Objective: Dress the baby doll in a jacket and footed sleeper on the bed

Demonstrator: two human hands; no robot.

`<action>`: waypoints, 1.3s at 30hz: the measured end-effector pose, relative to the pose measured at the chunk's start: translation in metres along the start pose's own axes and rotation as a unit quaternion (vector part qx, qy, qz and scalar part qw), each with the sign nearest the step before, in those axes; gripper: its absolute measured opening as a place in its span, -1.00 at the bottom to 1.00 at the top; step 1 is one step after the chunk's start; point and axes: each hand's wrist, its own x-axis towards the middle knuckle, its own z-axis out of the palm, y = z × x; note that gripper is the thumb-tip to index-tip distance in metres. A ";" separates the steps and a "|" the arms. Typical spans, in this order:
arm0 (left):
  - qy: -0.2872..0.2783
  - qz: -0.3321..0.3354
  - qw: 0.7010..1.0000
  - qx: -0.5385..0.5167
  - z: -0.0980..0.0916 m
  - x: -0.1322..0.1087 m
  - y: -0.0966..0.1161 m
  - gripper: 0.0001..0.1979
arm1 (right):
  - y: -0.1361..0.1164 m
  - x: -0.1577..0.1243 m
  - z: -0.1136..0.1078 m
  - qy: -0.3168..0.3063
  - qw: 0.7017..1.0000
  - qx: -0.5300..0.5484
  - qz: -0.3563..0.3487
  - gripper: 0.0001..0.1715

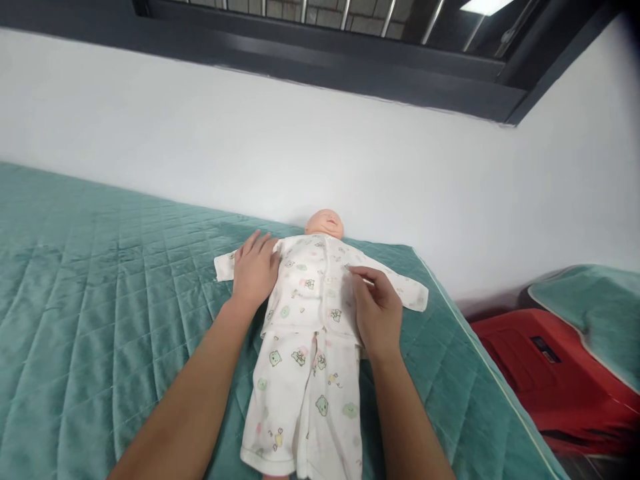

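A baby doll (325, 223) lies on its back, head toward the wall, dressed in a white long-sleeved top (305, 283) and white trousers (280, 400) printed with small green and pink animals. My left hand (255, 267) rests flat across the top's left sleeve near the shoulder, fingers spread. Over the right side of the chest, my right hand (377, 310) is curled with thumb and forefinger close together. A whitish sliver shows between those fingers; whether it is pinched cloth I cannot make out. Both sleeves stretch outward, and a bit of the doll's leg peeks out below the trousers.
Under the doll is a green quilted cover (125, 320), its edge running down on the right. A white wall (250, 140) rises behind, with a dark window frame (325, 60) above. Beyond the right edge stands a red plastic stool or chair (530, 373) beside more green cloth (595, 313).
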 end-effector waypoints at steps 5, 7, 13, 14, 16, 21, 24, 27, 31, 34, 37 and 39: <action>-0.070 -0.055 0.993 0.081 0.017 -0.004 -0.016 -0.48 | 0.028 0.008 0.006 -0.044 0.990 -0.117 -0.065 -0.52; -0.087 -0.057 0.990 0.100 0.013 -0.008 -0.023 -0.45 | 0.041 0.012 0.001 -0.068 0.966 -0.226 -0.105 -0.45; -0.178 -0.095 0.970 0.140 -0.026 -0.029 -0.074 -0.35 | 0.086 0.018 -0.070 -0.145 0.855 -0.498 -0.006 -0.27; -0.192 -0.103 0.965 0.145 -0.035 -0.034 -0.084 -0.33 | 0.092 0.017 -0.085 -0.156 0.845 -0.511 0.023 -0.24; -0.213 -0.113 0.957 0.159 -0.052 -0.045 -0.101 -0.32 | 0.099 0.014 -0.114 -0.173 0.829 -0.528 0.064 -0.20; -0.206 -0.123 0.956 0.169 -0.089 -0.079 -0.120 -0.34 | 0.092 -0.010 -0.153 -0.189 0.821 -0.534 0.078 -0.21; -0.195 -0.121 0.959 0.168 -0.102 -0.100 -0.112 -0.36 | 0.078 -0.039 -0.150 -0.185 0.826 -0.527 0.073 -0.25; -0.174 -0.117 0.965 0.160 -0.101 -0.120 -0.090 -0.39 | 0.061 -0.076 -0.128 -0.202 0.855 -0.477 0.011 -0.33; -0.152 -0.075 0.979 0.113 -0.081 -0.138 -0.046 -0.43 | 0.032 -0.110 -0.085 -0.156 0.939 -0.296 -0.079 -0.41; -0.078 -0.023 0.996 -0.028 -0.066 -0.142 -0.011 -0.51 | 0.008 -0.110 -0.059 -0.127 0.951 -0.244 -0.138 -0.47; 0.002 -0.002 0.993 -0.121 -0.062 -0.136 0.019 -0.54 | -0.016 -0.092 -0.043 -0.147 0.923 -0.284 -0.212 -0.54; 0.008 0.028 0.991 -0.130 -0.064 -0.127 0.035 -0.56 | -0.028 -0.077 -0.037 -0.165 0.896 -0.334 -0.240 -0.59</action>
